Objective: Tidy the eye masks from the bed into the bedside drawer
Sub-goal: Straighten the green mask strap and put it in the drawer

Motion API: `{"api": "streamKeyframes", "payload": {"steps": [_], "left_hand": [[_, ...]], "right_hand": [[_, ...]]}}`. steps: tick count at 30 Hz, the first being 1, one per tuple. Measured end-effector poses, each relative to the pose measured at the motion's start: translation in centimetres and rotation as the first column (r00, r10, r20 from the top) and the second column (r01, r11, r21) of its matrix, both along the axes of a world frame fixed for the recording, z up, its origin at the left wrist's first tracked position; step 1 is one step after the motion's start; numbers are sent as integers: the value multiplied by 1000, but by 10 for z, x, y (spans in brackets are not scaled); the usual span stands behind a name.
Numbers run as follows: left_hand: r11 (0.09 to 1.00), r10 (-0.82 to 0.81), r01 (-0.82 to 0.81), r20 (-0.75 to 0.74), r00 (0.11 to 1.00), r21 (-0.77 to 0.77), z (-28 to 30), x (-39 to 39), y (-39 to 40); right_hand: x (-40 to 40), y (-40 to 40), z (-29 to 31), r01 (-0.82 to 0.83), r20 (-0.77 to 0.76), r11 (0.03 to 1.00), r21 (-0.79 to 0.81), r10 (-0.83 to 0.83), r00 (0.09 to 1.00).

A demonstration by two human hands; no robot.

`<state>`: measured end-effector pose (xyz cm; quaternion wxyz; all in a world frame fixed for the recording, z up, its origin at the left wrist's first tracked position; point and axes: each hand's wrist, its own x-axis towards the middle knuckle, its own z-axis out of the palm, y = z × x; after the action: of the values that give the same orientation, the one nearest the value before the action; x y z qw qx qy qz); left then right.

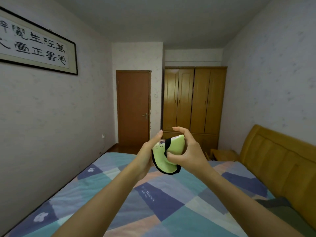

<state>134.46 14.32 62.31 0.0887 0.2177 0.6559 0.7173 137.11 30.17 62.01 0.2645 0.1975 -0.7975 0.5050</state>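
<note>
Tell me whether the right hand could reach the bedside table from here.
Probably not yet: the right hand grips the green eye mask over the bed, and the bedside table sits well beyond it.

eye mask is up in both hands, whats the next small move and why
Probably carry the eye mask toward the bedside table by the headboard. Both the left hand and the right hand already hold it above the bed.
</note>
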Motion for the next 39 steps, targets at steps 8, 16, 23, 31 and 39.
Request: {"api": "streamKeyframes", "payload": {"steps": [8, 16, 23, 31, 39], "left_hand": [[957, 238, -232, -10, 971, 174, 17, -16, 3], [825, 312, -374, 209, 927, 423, 36, -16, 12], [952, 257, -238, -80, 963, 191, 29, -18, 15], [938, 340, -328, -113, 934, 108, 31, -15, 19], [960, 274, -268, -84, 958, 80, 42, 19, 36]], "right_hand": [[0, 4, -11, 34, -155, 974, -225, -70, 985], [2, -8, -23, -99, -201, 947, -305, 37, 979], [-12, 0, -16, -46, 99, 754, -655, 147, 984], [3, 15, -2, -50, -114, 943, -328, 13, 993], [33, 34, 2, -64, -303, 995, 73, 83, 949]]}}
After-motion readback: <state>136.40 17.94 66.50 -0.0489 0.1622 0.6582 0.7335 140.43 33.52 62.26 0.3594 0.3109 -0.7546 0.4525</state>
